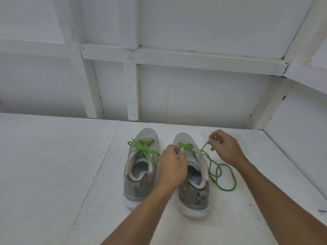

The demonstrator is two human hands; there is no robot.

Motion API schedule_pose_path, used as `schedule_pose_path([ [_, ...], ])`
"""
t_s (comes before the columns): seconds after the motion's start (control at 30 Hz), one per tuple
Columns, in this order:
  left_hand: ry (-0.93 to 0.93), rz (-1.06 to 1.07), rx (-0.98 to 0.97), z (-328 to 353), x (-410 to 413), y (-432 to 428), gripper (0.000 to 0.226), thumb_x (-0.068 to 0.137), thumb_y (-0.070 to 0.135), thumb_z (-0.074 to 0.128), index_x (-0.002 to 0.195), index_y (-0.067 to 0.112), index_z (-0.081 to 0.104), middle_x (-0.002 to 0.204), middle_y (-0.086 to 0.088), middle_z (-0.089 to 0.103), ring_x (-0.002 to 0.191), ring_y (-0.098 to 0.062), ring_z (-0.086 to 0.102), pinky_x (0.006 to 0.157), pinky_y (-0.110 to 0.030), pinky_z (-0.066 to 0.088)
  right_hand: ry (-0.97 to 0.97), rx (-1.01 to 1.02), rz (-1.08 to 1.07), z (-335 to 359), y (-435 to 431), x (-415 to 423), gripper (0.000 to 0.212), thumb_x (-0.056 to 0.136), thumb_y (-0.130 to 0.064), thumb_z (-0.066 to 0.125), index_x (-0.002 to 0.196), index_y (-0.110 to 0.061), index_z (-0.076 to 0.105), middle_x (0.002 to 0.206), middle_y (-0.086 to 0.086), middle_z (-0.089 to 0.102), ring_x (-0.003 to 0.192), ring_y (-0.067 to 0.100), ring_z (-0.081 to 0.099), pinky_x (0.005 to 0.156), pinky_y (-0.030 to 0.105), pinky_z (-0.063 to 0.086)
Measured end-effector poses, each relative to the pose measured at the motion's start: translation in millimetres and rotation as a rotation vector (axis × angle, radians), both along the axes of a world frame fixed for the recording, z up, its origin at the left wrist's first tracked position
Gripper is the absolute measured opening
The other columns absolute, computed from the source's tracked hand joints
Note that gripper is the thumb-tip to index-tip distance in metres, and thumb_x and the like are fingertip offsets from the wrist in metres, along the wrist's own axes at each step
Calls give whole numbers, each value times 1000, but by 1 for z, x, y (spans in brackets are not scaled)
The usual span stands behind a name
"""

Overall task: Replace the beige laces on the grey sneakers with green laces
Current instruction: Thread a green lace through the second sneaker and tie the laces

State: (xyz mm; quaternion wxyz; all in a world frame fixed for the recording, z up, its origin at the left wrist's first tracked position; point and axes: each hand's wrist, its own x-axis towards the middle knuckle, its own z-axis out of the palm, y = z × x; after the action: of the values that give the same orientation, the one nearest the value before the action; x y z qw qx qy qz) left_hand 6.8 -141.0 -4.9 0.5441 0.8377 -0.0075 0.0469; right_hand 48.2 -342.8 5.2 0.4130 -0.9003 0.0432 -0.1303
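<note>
Through both sneakers (136, 188) run green laces (141, 147).

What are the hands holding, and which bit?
The right hand pinches the loose green lace near its end. The left hand is on the right sneaker; its grip is hidden.

We see a white painted platform (53, 165) with board seams running front to back. Behind it stands a white panelled wall (194, 96), crossed by a horizontal rail (177, 59) and upright battens (131, 92). Dark specks (249, 205) mark the platform's right side.
</note>
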Motion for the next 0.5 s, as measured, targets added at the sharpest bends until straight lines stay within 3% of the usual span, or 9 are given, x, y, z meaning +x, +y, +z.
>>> schedule_pose_path([
  [0.13,-101,-46,53,45,20,-3,31,100,19,40,124,12,58,120,-5,60,109,-20,57,94,-30,44,-138,268,109,35,22,-14,18,95,-11,52,81,-12,61,77,-1,68,73,9,61,69,25,47],
  [0.2,-7,-138,6,65,39,-5,34,100,17,39,130,15,55,126,-5,60,114,-21,56,98,-32,45,-160,338,185,47,30,-20,20,97,-6,48,80,-10,58,74,1,63,72,11,58,69,28,47],
  [0.33,190,-482,35,79,60,-2,51,103,20,40,152,29,27,146,-8,44,121,-25,54,101,-34,44,-143,478,328,62,35,-28,20,96,-2,43,80,-7,54,66,5,55,66,18,50,66,31,41],
  [0.43,350,-648,-196,83,62,-3,52,104,18,41,152,32,26,141,-11,46,108,-26,62,89,-31,51,-107,558,391,68,30,-31,20,91,-2,40,75,-6,52,60,6,50,63,21,44,64,31,37],
  [0.5,366,-688,-274,83,62,-3,43,103,13,43,146,15,40,124,-13,58,97,-24,65,81,-29,53,-102,591,393,69,25,-31,16,86,-4,41,73,-5,50,58,6,47,61,21,42,62,33,34],
])
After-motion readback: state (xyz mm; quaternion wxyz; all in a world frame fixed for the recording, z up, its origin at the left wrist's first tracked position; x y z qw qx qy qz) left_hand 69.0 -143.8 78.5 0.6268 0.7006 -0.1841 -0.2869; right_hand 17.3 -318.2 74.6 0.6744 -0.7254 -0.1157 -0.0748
